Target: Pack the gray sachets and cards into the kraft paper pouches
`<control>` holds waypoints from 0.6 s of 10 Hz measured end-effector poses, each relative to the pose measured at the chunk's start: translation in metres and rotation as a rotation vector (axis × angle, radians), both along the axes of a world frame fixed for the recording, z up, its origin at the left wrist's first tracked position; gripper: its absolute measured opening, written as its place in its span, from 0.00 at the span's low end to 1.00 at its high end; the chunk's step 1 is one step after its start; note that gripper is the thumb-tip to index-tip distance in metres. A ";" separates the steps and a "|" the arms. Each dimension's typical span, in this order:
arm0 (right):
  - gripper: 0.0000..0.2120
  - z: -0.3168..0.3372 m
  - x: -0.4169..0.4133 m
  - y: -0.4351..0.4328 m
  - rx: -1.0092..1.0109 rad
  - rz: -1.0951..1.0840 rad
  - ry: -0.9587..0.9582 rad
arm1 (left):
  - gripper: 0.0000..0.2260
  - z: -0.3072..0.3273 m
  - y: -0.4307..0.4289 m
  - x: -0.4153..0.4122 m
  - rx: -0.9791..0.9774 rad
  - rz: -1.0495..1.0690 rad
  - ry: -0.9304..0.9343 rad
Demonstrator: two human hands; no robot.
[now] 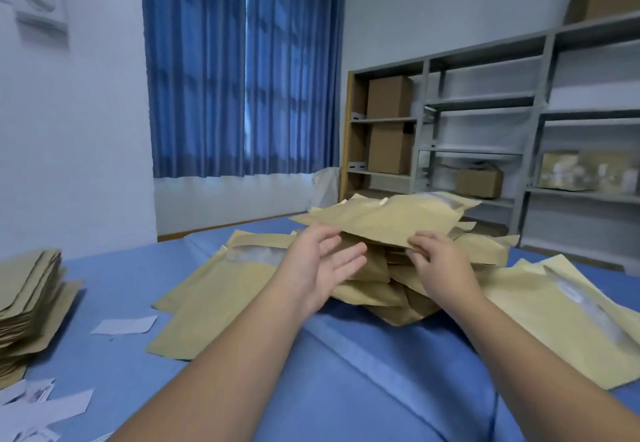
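Kraft paper pouches (372, 294) lie in a loose heap at the middle of a blue-covered table (346, 372), with the top pouch (388, 220) tilted up off the pile. The person's right hand (438, 256) pinches that pouch's near edge, fingers curled over it. The left hand (322, 263) is open, fingers straight and palm turned inward, just beside the pouch's near left corner; whether its thumb touches the paper cannot be told. A stack of flat pouches (27, 303) sits at the far left of the table, white cards (124, 325) lie scattered near it, and no gray sachet shows in view.

The main risk appears to be the one-sided hold. Gripped at a single edge, the top pouch is likely to sag or twist, and it could slip from the pinch unless the open hand comes in under the other side. The heap beneath looks unsteady, its pouches overlapping at odd angles. A quick pull could drag neighbours along and send them sliding across the cloth, mixing any filled pouches with empty ones. The loose cards are light and could scatter if a forearm sweeps over them.
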State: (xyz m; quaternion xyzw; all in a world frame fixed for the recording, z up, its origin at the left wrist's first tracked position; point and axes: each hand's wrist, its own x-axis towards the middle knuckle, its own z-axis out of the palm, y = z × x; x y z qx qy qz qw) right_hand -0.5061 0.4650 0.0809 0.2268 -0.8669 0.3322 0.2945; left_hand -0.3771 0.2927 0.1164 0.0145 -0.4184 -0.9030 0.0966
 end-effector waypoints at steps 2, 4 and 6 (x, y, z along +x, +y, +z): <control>0.16 0.006 -0.045 0.010 -0.048 -0.100 -0.204 | 0.17 -0.031 -0.007 0.007 -0.115 -0.069 -0.033; 0.24 0.012 -0.048 -0.003 0.130 -0.191 -0.213 | 0.16 -0.033 -0.024 0.008 -0.063 0.039 -0.065; 0.21 0.002 -0.001 -0.040 0.429 -0.180 0.094 | 0.12 -0.041 -0.041 0.029 0.030 0.090 -0.088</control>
